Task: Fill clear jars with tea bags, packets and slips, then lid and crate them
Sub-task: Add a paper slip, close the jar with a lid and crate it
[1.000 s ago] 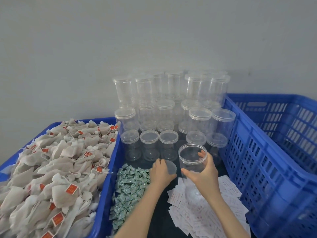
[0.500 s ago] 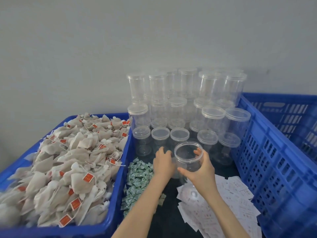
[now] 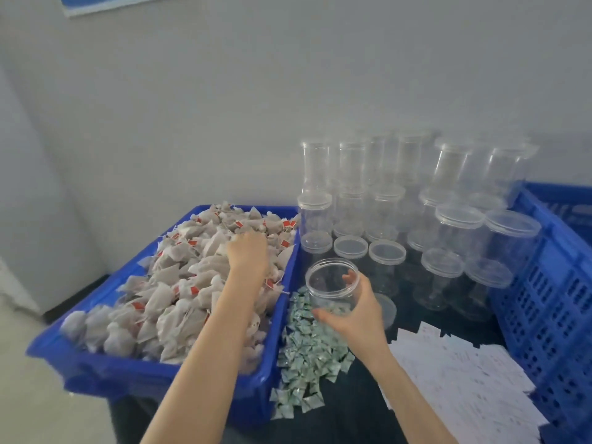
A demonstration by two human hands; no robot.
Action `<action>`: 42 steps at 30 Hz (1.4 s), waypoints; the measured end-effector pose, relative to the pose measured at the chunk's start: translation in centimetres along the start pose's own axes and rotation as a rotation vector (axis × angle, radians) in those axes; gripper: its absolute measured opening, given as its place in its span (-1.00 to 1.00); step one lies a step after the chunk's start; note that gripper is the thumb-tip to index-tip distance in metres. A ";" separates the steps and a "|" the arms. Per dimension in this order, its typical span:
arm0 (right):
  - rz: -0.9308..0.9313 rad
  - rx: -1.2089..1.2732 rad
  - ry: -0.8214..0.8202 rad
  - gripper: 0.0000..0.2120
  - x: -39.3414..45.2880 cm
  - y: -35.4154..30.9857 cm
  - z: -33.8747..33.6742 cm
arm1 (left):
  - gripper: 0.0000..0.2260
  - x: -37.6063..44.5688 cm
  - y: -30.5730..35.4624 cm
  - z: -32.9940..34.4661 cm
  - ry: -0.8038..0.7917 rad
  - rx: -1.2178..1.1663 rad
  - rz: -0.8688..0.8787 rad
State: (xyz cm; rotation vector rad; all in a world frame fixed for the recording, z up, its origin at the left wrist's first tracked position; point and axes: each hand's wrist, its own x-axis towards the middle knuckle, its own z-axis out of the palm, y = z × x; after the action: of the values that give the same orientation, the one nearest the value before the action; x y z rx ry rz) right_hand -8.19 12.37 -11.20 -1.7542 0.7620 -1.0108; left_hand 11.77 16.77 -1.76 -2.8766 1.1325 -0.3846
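My right hand point(image 3: 355, 310) grips an open clear jar point(image 3: 330, 283), tilted toward the left above the small green packets point(image 3: 307, 354). Its loose lid point(image 3: 386, 310) lies flat on the dark table just right of the jar. My left hand point(image 3: 248, 254) reaches down into the heap of white tea bags with red tags point(image 3: 179, 283) in the blue bin point(image 3: 105, 370); its fingers are buried among the bags, so a hold on any bag is hidden. White paper slips point(image 3: 458, 379) are spread at the lower right.
Several lidded clear jars point(image 3: 458, 238) are stacked in rows behind the work spot, against the grey wall. A tall blue slotted crate point(image 3: 551, 299) stands at the right edge. The tea bag bin overhangs the table's left side.
My left hand left the lid on the table and moved left into the tea bags. My right hand carried the open jar left, over the green packets. The camera turned left.
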 end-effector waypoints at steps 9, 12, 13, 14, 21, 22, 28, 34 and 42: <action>0.022 0.004 -0.068 -0.21 -0.6 -0.5 2.3 | -0.87 0.4 -1.7 2.3 0.109 -0.026 0.068; 0.020 0.000 -0.067 -0.23 -0.6 -0.5 2.6 | -0.87 0.2 -2.1 2.2 0.170 -0.051 0.042; 0.022 0.000 -0.069 -0.25 -0.6 -0.5 2.7 | -0.86 0.2 -2.4 2.0 0.189 -0.061 0.016; 0.024 0.001 -0.070 -0.26 -0.6 -0.4 2.8 | -0.85 0.2 -2.7 1.9 0.209 -0.074 -0.018; 0.039 0.016 -0.098 -0.18 -0.2 -0.4 3.5 | -0.76 0.5 -4.3 0.0 0.378 -0.267 -0.200; 0.041 0.015 -0.101 -0.17 -0.2 -0.4 3.7 | -0.77 0.5 -4.5 -0.2 0.395 -0.305 -0.199; 0.043 -0.018 -0.111 -0.17 0.2 -0.2 4.2 | -0.77 0.0 -5.6 -1.7 0.490 -0.538 -0.167; 0.029 -0.032 -0.133 -0.17 0.3 -0.2 4.4 | -0.79 -1.7 -5.1 -4.9 0.573 -0.776 -0.009; 0.015 0.032 -0.120 -0.25 0.4 -0.9 4.4 | -0.81 -3.2 -1.1 -6.0 0.168 -0.731 0.392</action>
State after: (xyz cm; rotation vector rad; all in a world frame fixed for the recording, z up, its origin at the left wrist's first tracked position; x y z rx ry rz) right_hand -4.07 14.17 -11.21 -1.7625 0.6785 -0.8947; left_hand 8.82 20.15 3.47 -3.0765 2.2125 -0.2255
